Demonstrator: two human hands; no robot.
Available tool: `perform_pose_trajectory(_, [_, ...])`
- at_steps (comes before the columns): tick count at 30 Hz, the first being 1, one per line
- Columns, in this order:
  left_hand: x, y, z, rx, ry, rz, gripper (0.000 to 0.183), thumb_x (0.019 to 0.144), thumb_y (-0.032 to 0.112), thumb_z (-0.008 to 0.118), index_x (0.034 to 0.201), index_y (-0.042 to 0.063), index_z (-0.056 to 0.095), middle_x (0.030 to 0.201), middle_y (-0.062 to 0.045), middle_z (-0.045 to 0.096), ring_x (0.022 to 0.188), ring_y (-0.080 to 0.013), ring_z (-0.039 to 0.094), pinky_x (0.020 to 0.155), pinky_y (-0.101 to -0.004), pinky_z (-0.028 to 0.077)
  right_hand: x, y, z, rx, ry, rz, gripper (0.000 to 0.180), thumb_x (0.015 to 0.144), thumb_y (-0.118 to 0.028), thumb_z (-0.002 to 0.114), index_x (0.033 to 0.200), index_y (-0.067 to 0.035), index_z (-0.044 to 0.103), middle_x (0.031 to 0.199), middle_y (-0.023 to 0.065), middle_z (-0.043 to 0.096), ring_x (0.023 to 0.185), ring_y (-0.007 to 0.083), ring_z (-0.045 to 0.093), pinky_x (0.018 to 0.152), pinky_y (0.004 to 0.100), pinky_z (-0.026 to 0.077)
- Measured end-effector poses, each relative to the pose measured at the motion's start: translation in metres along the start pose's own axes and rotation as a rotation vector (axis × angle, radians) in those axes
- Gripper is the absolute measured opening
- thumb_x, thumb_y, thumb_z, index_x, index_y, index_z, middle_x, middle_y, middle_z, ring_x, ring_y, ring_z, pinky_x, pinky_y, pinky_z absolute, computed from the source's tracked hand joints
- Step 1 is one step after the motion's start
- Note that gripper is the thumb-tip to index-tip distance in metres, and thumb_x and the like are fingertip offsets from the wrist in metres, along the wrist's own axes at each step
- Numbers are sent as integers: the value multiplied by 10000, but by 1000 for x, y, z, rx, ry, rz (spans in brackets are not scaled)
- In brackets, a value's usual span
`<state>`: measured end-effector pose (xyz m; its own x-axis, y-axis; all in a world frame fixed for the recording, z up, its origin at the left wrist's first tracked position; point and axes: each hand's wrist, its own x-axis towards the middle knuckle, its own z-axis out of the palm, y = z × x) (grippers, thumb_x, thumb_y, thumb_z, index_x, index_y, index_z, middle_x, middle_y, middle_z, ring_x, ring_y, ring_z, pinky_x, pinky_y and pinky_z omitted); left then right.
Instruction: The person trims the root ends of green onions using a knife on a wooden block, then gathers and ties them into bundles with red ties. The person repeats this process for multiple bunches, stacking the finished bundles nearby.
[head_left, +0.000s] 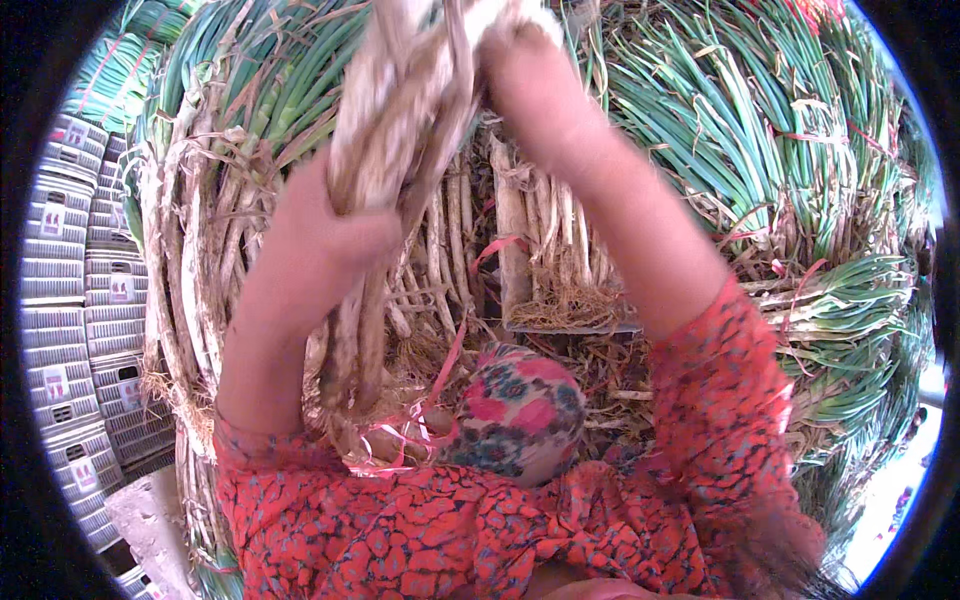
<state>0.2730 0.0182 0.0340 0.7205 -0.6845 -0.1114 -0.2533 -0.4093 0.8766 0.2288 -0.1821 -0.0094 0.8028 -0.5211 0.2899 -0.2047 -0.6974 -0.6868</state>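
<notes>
My left hand (322, 232) is closed around a thick bunch of long green onion stalks (397, 142), its thumb lying across the front. The stalks are pale, with brown dry outer leaves, and are held up slantwise close to the camera. At the upper part of the same bunch, my right hand (521, 64) is curled against the stalks; motion blurs it and its fingers are partly hidden. The top of the bunch runs out of view. Below my hands, a bundle of rooted green onions (559, 247) stands in a frame with a flat upright side (514, 255).
Green onions with green leaves (712, 135) are heaped at the right, and more stalks (195, 210) lean at the left. Grey plastic crates (56, 337) are stacked at the far left. Red plastic ties (450, 360) lie near my flower-patterned knee (517, 412).
</notes>
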Motion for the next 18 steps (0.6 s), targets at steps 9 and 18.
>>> perform_pose_trajectory(9, [133,65,88,-644,-241,256,292,806,57,565,1035,-114,504,862,-135,600,766,-191,594,668,-229,513,63,95,-120,298,417,70,240,908,-259,473,985,-36,519,668,25,485,555,121,445,517,257,370])
perform_pose_trajectory(18, [145,-158,351,-134,-325,-443,665,768,237,654,1290,-44,351,1252,-261,450,1140,-329,473,980,-359,367,-150,399,64,-529,-89,616,729,792,-306,609,1342,-9,234,1219,320,428,1122,434,435,952,449,358])
